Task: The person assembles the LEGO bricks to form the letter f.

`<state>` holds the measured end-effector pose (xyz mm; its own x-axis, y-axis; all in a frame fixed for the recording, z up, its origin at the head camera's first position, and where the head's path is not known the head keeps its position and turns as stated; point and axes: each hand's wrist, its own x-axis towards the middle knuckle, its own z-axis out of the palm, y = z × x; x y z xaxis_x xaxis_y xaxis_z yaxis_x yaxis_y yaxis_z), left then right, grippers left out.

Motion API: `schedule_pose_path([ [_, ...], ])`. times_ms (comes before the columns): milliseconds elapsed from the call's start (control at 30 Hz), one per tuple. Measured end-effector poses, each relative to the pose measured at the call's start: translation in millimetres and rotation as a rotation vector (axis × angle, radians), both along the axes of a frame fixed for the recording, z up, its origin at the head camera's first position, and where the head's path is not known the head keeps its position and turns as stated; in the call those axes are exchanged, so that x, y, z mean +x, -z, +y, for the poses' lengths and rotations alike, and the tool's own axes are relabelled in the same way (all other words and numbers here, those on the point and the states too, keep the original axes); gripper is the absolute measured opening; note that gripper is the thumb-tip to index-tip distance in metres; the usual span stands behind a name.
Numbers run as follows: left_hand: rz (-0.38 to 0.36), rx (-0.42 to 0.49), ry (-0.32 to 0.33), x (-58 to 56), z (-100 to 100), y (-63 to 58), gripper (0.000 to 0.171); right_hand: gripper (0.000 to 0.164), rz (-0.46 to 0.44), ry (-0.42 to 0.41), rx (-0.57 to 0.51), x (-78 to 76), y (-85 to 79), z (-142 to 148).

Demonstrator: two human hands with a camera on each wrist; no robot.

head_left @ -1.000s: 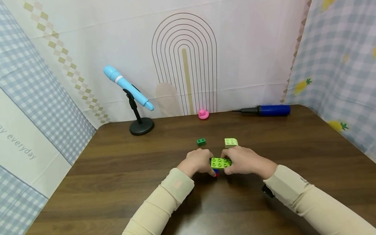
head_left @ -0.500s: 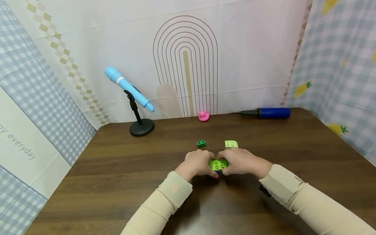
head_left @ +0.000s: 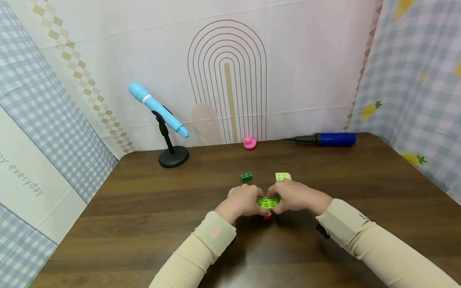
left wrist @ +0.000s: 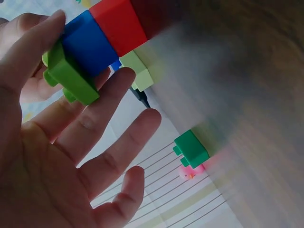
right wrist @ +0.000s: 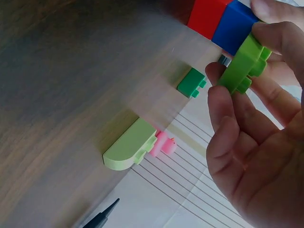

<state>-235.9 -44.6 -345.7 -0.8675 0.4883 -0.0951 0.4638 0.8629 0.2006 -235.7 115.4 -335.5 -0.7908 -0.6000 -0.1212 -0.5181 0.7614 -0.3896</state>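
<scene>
Gripping brick stack (left wrist: 89, 45) — L fingers (left wrist: 92, 116), R fingers (right wrist: 222, 142)

Even light; soft shadow beneath left hand (head_left: 243, 201) and right hand (head_left: 298, 196); sheen on tabletop (head_left: 273, 269) this side of them (wrist views hazy).

head view forward, down — close wrist views share bricks (left wrist: 90, 43)

Pinched between my left hand (head_left: 244, 200) and right hand (head_left: 298, 196), a lime-green studded building brick (head_left: 268, 203) sits level, studs up, overhanging the narrower blue block (left wrist: 89, 43) beneath; a plain red block (left wrist: 119, 26) forms the upright stack's bottom, lowest between my hands.
</scene>
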Motion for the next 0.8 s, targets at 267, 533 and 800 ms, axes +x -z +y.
schedule_pose_path([
  [267, -0.021, 0.029, -0.035, 2.8, 2, -1.6, 0.034, 0.019, -0.016, 0.020, -0.014, 0.5, 1.9, 0],
  [533, -0.021, 0.038, -0.083, 3.8, 5, -1.7, 0.032, 0.026, -0.007, 0.061, 0.000, 4.1, 3.3, 2],
  [800, -0.013, 0.017, -0.124, 5.4, 3, -2.4, 0.038, 0.039, 0.016, 0.086, 0.018, 8.4, 6.1, 12],
])
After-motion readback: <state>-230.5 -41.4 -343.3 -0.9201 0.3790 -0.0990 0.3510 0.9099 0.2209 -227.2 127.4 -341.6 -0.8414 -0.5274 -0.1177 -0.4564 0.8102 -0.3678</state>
